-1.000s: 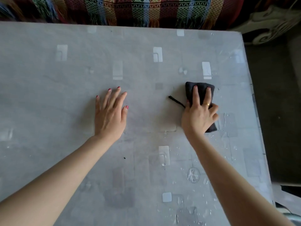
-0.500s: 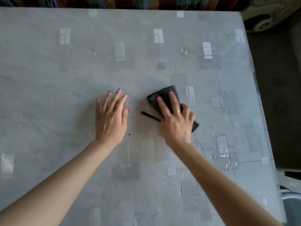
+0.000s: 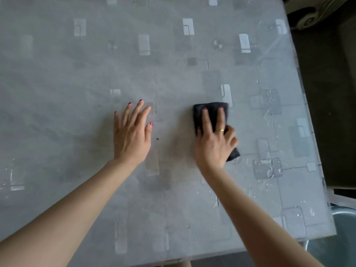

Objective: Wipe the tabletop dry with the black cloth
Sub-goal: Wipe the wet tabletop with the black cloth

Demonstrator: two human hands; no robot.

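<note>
A folded black cloth point(image 3: 211, 114) lies flat on the grey patterned tabletop point(image 3: 77, 78), right of centre. My right hand point(image 3: 214, 141) presses down on it, two fingers stretched over the cloth and the others curled at its right edge. Part of the cloth is hidden under the palm; one corner sticks out at the lower right. My left hand point(image 3: 132, 132) rests flat on the table to the left of the cloth, fingers spread, holding nothing. Water drops point(image 3: 266, 168) glisten on the table right of and below the cloth.
The table's right edge point(image 3: 308, 120) drops to a dark floor. A metal basin point(image 3: 342, 224) stands past the near right corner. A small dark speck point(image 3: 157, 139) lies between my hands. More drops point(image 3: 217, 44) sit toward the far side.
My right hand slid the cloth left toward the centre, then back a little to the right and straightened it. The cloth's loose strap is no longer showing. My left hand stayed put.
</note>
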